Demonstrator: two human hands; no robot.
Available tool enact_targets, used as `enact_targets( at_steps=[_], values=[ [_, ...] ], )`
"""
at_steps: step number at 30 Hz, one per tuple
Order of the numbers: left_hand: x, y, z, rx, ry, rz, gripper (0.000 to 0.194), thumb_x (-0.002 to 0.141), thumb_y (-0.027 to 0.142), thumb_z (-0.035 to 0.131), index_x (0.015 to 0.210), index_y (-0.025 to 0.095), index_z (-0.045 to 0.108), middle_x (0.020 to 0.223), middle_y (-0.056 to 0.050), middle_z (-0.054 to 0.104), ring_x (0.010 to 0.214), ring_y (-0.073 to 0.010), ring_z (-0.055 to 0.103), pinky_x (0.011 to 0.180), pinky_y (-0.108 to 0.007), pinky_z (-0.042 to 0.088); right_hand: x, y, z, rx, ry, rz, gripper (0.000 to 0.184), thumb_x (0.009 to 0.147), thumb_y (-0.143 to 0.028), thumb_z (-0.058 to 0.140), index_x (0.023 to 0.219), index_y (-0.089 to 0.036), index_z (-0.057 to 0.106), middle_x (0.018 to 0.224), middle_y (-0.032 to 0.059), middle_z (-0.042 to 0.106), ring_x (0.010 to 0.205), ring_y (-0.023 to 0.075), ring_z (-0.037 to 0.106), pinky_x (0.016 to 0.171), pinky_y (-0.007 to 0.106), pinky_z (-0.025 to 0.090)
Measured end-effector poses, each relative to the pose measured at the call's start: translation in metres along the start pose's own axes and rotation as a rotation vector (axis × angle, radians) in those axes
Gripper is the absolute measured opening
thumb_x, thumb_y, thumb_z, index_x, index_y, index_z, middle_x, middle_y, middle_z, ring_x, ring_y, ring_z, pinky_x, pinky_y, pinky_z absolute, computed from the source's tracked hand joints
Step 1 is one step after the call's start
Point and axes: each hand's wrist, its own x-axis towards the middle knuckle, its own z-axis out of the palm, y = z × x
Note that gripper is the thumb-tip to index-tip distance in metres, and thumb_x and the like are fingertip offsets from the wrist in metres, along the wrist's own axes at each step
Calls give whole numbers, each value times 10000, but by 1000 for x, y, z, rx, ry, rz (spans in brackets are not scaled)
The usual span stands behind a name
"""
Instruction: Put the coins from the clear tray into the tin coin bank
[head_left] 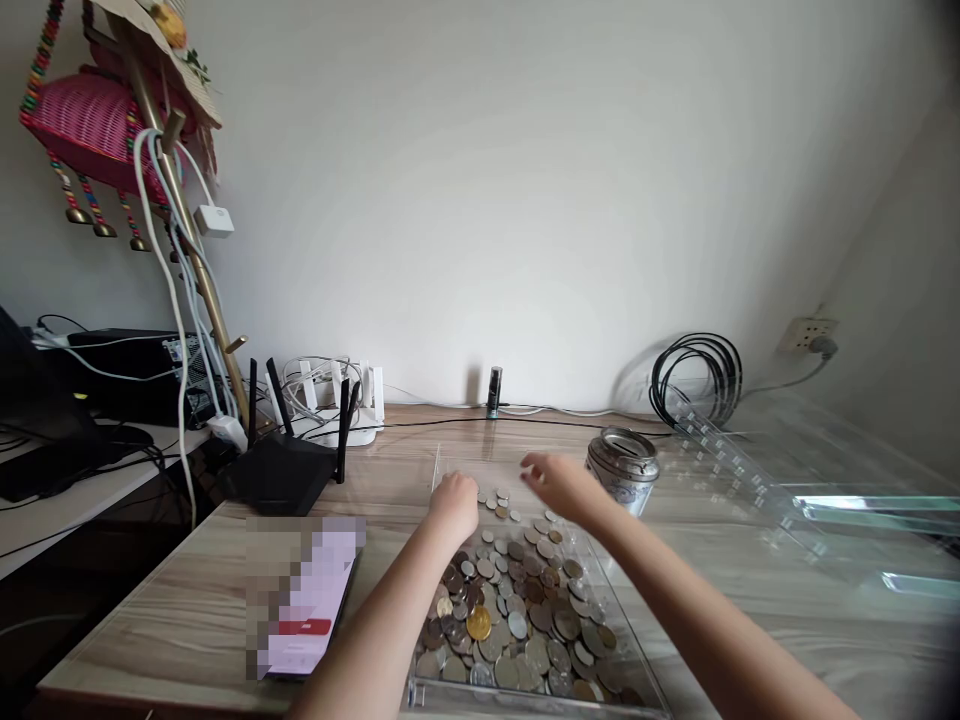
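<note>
A clear plastic tray [628, 640] lies on the wooden table, with many coins [517, 605] spread over its near and middle part. One large gold-coloured coin [478, 623] stands out among the silver and brown ones. My left hand [456, 503] is over the tray's far left side, fingers curled in; whatever they hold, if anything, is hidden. Opposite it, my right hand [561, 483] hovers over the far right part, its fingers stretched to the left and apart, with no coin visible in them. A few small coins lie between the hands. Just right of my right hand stands a metal tin [624, 465] with a slotted lid.
At the left lies a phone [319, 600], its screen blurred out. Behind it are a black router [283, 470] and a white router [360, 425]. A small dark bottle [494, 392] stands by the wall. Coiled black cable [696, 380] and clear plastic parts [750, 480] occupy the right.
</note>
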Motion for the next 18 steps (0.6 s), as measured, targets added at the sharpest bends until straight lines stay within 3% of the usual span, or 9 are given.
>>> enact_targets(
  at_steps=[3,6,9,11,15,18],
  values=[
    [2,-11,8,-262,-64,38,179,560,92,536,719,172,550,1146,-138,423,1211,-293,114,956,-453,55,15,-19,49,-8,-142,-72,514,741,-410,372,1198,-174,355,1172,148,420,1048,266,396,774,391,354],
    [5,-16,9,-473,-195,26,261,480,117,602,717,211,541,1163,-80,423,1223,-282,-18,938,-491,-31,19,-21,74,-25,-211,-145,525,775,-426,300,1242,-188,279,1269,168,280,1142,305,257,795,485,301],
    [-2,-7,4,-345,-395,62,167,487,125,592,614,222,545,948,-75,537,1165,-311,218,928,-478,128,2,-18,70,2,-257,-387,414,802,-360,282,1151,-178,409,1200,158,362,1116,268,286,833,455,274],
    [-14,5,0,-135,-529,107,66,529,156,568,537,217,543,760,-73,546,991,-317,427,845,-451,281,-17,-19,58,63,-254,-468,363,810,-345,269,1044,-180,493,1069,132,455,1035,230,362,837,409,281],
    [-42,25,-10,131,-529,207,67,505,212,606,568,211,584,784,-61,507,712,-250,529,663,-375,394,-55,-26,35,244,-297,-373,354,770,-442,327,948,-213,530,943,65,454,902,181,421,793,333,318],
    [-60,31,-17,211,-540,261,160,450,281,656,582,219,589,721,-31,498,618,-192,510,592,-315,406,-72,-30,27,378,-432,-375,435,637,-481,511,1000,-241,501,931,28,427,836,149,440,742,275,349]
  ],
)
